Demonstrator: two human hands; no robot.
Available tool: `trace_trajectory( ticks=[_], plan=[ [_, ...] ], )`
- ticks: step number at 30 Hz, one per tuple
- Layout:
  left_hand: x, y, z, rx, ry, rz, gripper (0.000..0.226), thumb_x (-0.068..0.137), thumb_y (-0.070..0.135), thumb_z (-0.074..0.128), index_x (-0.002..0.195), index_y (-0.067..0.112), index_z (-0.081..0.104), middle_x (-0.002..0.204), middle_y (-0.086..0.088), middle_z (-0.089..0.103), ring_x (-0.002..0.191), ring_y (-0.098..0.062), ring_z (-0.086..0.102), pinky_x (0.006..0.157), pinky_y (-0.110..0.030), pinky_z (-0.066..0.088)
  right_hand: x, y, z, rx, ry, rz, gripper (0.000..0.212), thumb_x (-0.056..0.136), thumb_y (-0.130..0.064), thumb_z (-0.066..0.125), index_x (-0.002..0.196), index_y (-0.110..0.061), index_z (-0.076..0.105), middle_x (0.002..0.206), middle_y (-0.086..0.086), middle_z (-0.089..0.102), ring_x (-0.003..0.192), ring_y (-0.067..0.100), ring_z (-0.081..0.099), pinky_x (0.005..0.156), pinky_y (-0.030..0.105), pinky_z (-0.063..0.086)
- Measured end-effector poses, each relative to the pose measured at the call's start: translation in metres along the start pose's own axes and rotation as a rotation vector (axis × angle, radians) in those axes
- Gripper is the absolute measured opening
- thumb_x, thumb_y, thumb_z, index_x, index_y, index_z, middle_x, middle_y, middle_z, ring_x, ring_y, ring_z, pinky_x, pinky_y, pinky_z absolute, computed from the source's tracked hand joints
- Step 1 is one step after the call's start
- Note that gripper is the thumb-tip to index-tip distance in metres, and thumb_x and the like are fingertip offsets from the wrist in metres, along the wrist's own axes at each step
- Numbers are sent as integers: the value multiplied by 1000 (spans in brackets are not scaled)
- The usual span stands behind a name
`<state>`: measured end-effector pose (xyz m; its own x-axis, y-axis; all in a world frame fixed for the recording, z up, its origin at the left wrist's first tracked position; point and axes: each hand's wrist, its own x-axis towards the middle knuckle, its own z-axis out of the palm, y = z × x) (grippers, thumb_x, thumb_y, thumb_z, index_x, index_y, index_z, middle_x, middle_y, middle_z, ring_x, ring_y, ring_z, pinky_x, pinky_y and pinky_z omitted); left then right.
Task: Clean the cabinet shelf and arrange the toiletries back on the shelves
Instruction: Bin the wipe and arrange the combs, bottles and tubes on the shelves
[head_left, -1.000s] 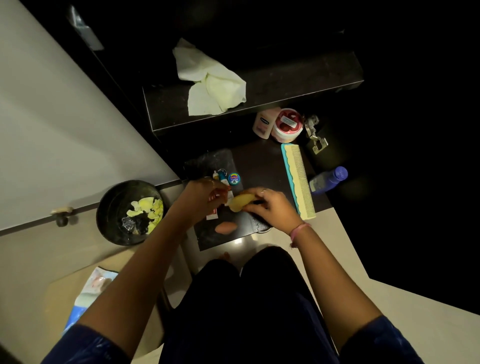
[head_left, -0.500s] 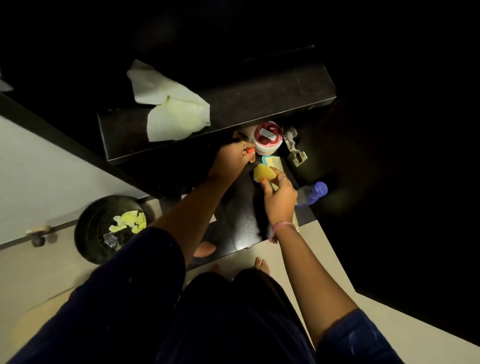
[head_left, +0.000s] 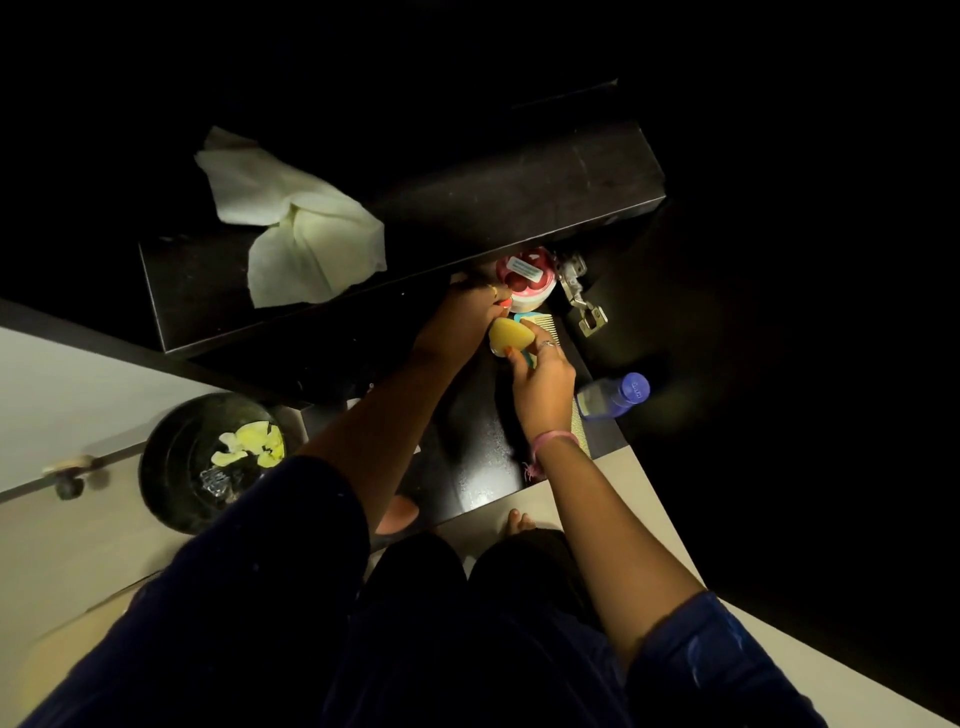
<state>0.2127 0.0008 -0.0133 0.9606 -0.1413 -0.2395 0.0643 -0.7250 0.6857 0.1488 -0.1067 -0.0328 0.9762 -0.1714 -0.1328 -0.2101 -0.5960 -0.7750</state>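
Note:
My right hand (head_left: 543, 384) is shut on a yellow egg-shaped sponge (head_left: 511, 335) above the dark lower shelf (head_left: 478, 457). My left hand (head_left: 462, 322) reaches under the edge of the upper shelf (head_left: 519, 197), fingers curled against a red-lidded jar (head_left: 527, 275); whatever it may hold is hidden. A teal and cream comb (head_left: 545, 327) lies beneath both hands. A clear bottle with a blue cap (head_left: 613, 397) lies on its side at the shelf's right edge. A white cloth (head_left: 301, 234) lies crumpled on the upper shelf.
A black bin (head_left: 208, 462) with yellow scraps stands on the floor at the left. An orange object (head_left: 397, 514) lies at the lower shelf's front edge. A metal door hinge (head_left: 579, 296) sits right of the jar. The cabinet's inside is very dark.
Both hands moved from the front of the lower shelf to its back, by the jar. The right hand carried the yellow sponge along. My view leaned forward.

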Motion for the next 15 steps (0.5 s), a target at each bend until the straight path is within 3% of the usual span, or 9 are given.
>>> trace_trajectory(
  ticks=[3, 4, 8, 15],
  plan=[
    [1, 2, -3, -80, -14, -81, 30, 93, 11, 49, 119, -1, 60, 126, -14, 60, 116, -17, 53, 90, 2, 29, 5, 0, 1, -27, -11, -6, 38, 88, -10, 60, 126, -7, 55, 124, 12, 61, 114, 26, 55, 99, 23, 37],
    [0, 2, -5, -71, -13, -72, 30, 93, 10, 48, 119, -1, 59, 126, -14, 60, 115, -16, 54, 87, 4, 28, 7, 0, 1, -34, -17, -6, 39, 88, -10, 60, 126, -7, 55, 124, 13, 61, 114, 27, 55, 100, 26, 38],
    [-3, -8, -7, 28, -6, -11, 35, 94, 8, 46, 127, 8, 56, 134, -9, 56, 126, -22, 50, 108, -23, 31, 9, 0, 2, -59, -30, -3, 40, 88, -10, 60, 128, -7, 53, 124, 14, 60, 114, 29, 55, 101, 31, 40],
    [-39, -19, -28, 74, 147, 42, 34, 94, 13, 49, 126, 10, 57, 129, -9, 60, 122, -22, 55, 106, -25, 33, -4, -3, -4, -45, -1, 124, 48, 89, -11, 59, 136, -7, 45, 132, 14, 55, 121, 28, 52, 106, 31, 37]
  ],
)
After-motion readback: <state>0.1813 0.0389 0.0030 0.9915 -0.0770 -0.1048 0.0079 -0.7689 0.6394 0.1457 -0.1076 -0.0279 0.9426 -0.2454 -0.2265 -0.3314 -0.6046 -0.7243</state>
